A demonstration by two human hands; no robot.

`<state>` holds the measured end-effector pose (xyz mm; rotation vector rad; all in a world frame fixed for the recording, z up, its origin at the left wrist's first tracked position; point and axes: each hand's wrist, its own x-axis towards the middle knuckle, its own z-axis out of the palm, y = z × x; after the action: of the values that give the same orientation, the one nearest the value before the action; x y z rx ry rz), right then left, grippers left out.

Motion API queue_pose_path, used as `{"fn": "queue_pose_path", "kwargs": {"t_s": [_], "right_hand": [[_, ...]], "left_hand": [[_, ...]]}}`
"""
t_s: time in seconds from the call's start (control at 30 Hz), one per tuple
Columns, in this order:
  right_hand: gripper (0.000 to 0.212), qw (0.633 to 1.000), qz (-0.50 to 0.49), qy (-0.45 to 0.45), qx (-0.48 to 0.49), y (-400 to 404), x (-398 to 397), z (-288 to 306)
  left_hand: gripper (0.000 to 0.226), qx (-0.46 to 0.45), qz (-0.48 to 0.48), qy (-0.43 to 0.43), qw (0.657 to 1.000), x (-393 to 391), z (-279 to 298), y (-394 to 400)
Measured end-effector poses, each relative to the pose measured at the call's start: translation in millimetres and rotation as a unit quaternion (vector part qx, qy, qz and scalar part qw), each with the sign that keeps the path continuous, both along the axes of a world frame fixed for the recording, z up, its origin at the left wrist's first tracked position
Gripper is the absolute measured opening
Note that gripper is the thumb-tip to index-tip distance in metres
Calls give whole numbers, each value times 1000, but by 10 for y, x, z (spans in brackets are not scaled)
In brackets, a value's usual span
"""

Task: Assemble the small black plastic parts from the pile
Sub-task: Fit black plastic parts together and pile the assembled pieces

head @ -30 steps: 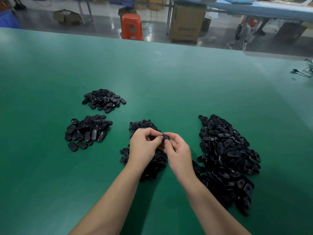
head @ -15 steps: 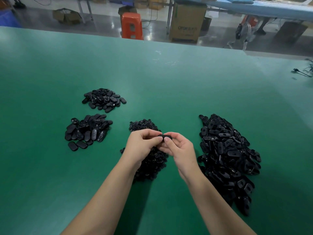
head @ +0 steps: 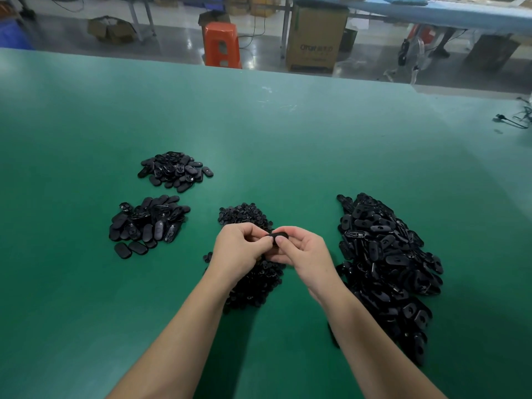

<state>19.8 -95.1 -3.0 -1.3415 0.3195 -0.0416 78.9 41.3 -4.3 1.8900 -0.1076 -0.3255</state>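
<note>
Black plastic part, a small oval piece, sits pinched between both hands above the green table. The left hand curls its fingers round the part's left end, and the right hand grips the other end with thumb on top. Whether a second, smaller piece is pressed into it is hard to tell, since the fingers cover most of it. Directly beneath the hands lies a pile of small round pieces (partly hidden by the wrists). A large heap of oval shells lies just to the right. Two smaller piles sit well to the left, a near one and a far one.
</note>
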Motion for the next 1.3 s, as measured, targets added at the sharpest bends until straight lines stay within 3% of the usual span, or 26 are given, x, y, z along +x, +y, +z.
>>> {"fn": "queue_pose_path", "kwargs": {"t_s": [0.3, 0.7, 0.77, 0.83, 0.87, 1.03, 1.1, 1.17, 1.3], "right_hand": [[11, 1000, -10, 18, 2, 7, 3, -60], [19, 988, 40, 23, -150, -17, 43, -146], [14, 942, 59, 32, -330, -110, 61, -152], [22, 812, 78, 62, -575, -293, 85, -144], [25, 754, 76, 87, -647, -409, 93, -128], [22, 579, 99, 180, -789, -916, 135, -99], [21, 544, 116, 193, -808, -1051, 146, -107], [20, 534, 135, 203, -810, -1139, 151, -137], [23, 566, 140, 213, -784, -1201, 153, -177]], "left_hand": [[12, 40, -21, -40, 998, -17, -28, 19], [14, 135, -70, -111, 982, 42, -11, 120], [12, 143, -37, -104, 984, 95, -21, 202], [9, 115, 37, -71, 990, 195, -46, 359], [8, 86, 84, -49, 992, 256, -66, 463], [11, -46, 301, 39, 952, 544, -232, 1039], [7, -77, 352, 62, 931, 634, -296, 1209], [8, -98, 385, 74, 915, 697, -331, 1314], [23, -126, 402, 70, 904, 770, -372, 1366]]}}
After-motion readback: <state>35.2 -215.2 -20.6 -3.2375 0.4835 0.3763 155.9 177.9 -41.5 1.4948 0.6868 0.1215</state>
